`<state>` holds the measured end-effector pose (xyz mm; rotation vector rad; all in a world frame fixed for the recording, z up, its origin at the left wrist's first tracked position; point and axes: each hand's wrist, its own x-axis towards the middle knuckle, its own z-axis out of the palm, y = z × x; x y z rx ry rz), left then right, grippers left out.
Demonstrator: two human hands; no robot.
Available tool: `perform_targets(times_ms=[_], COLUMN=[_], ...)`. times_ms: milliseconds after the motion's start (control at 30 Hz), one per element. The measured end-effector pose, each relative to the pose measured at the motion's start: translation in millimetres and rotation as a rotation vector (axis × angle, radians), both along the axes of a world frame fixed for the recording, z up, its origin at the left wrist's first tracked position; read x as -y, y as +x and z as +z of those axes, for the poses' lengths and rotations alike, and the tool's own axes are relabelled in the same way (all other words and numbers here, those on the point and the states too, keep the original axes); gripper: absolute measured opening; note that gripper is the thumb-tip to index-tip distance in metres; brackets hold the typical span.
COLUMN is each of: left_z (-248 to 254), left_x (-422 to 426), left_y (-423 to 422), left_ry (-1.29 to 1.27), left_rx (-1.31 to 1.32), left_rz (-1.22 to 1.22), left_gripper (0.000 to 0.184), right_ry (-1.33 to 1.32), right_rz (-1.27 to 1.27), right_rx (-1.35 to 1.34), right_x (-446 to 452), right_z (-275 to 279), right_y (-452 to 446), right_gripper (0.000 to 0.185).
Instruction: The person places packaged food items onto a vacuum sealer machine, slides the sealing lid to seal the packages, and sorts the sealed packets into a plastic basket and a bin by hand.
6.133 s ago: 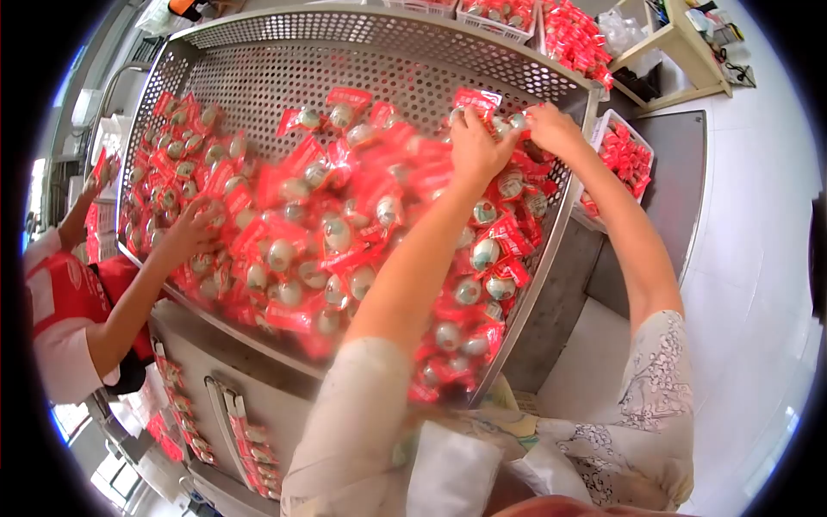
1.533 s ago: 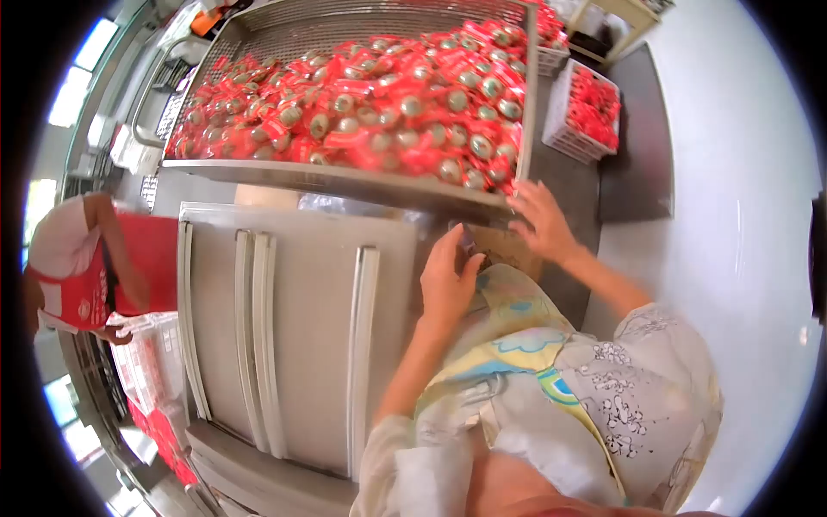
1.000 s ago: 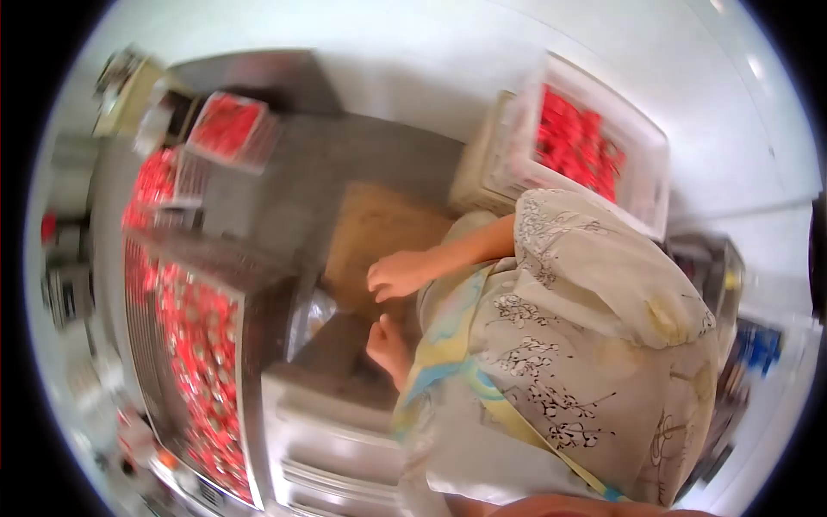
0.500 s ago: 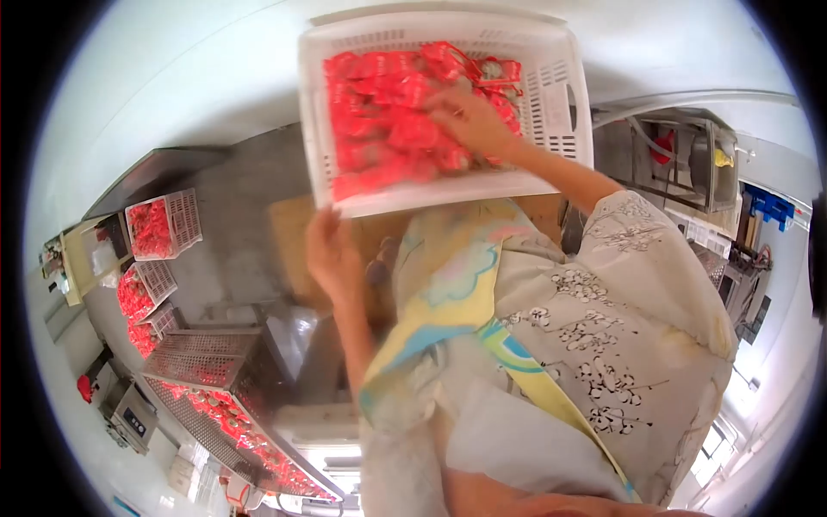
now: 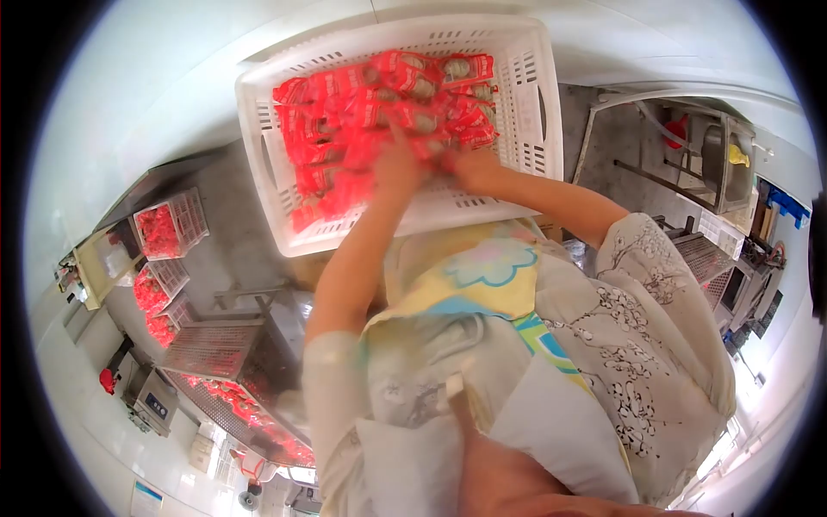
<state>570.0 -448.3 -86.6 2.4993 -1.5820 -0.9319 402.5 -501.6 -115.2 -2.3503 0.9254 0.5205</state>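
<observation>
A white plastic crate (image 5: pixel 543 185) stands in front of me, holding many red printed packets (image 5: pixel 312 155) with clear parts that show pale contents. My left hand (image 5: pixel 399 168) is inside the crate, over the packets at the near middle. It is smeared by motion, so its grip does not show. Close by on the right, my right hand (image 5: pixel 475 170) reaches over the crate's near side. Its fingers are curled in among the packets, and what they hold is hidden.
Smaller white crates (image 5: pixel 194 220) of red packets stand at left. Below them is a perforated metal bin (image 5: pixel 215 349) with more red packets. A metal sink stand (image 5: pixel 728 177) is at right. A white wall (image 5: pixel 172 95) rises behind the crate.
My left hand has moved from outside the crate's near left corner into it, over the packets. My right hand has come down nearer the crate's near side. The crate appears further left.
</observation>
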Motion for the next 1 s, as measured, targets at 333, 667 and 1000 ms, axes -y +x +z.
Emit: perform_targets(times_ms=[333,667,1000], left_z=[13.3,-36.1,-28.8], left_x=[4.0,3.2,7.9], left_y=[-15.8,4.2,-21.6], left_ry=[0.011,-0.181,-0.097], left_rx=[-0.26,-0.361,-0.213], left_rz=[0.271,0.097,0.027], left_gripper=[0.131,0.106,0.06], right_ry=[0.099,-0.06,-0.32], right_rz=[-0.179,-0.162,-0.024], right_rx=[0.109,0.409,0.697], right_x=[56.0,137.2,123.2], right_z=[46.6,31.3,-21.5], right_y=[0.9,87.3,84.3], right_gripper=[0.044,0.079,0.024])
